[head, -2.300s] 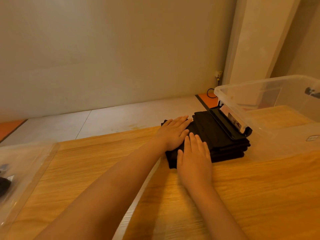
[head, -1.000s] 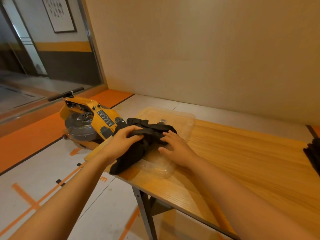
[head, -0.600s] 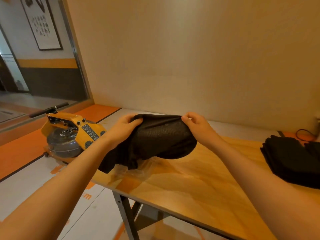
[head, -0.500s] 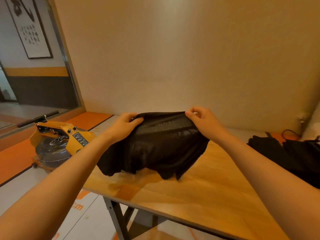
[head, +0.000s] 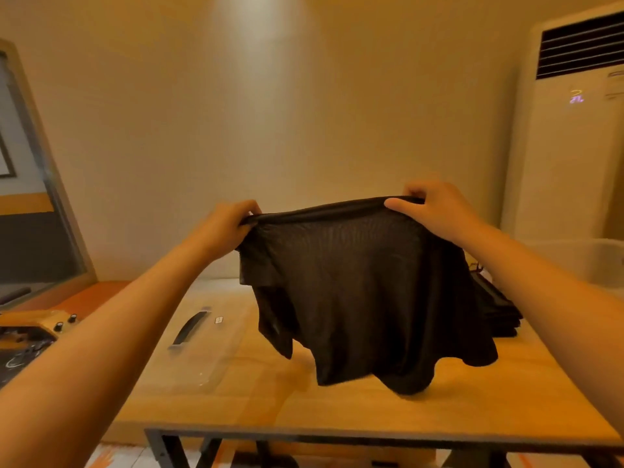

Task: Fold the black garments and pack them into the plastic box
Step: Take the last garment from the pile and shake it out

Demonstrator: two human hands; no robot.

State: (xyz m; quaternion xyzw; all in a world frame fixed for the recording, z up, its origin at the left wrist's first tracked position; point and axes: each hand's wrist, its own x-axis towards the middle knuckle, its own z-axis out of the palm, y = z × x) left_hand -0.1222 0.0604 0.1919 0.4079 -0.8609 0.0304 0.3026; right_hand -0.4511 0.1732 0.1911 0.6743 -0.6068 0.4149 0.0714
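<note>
A black mesh garment (head: 358,292) hangs spread out above the wooden table (head: 337,410), its lower hem just brushing the tabletop. My left hand (head: 226,228) pinches its top edge at the left corner. My right hand (head: 432,211) pinches the same edge at the right corner. Behind the hanging cloth, at the right, lies a stack of folded black garments (head: 496,309), partly hidden. The clear plastic box (head: 587,261) stands at the far right of the table, behind my right forearm.
A clear plastic lid with a black handle (head: 190,327) lies on the table's left part. A yellow machine (head: 30,332) sits on the floor at the left. A tall white air conditioner (head: 570,140) stands at the back right. The wall is close behind the table.
Both hands took a crumpled black garment off the lid at the left, raised it and spread it by its top edge. It now hangs higher, more over the table's middle.
</note>
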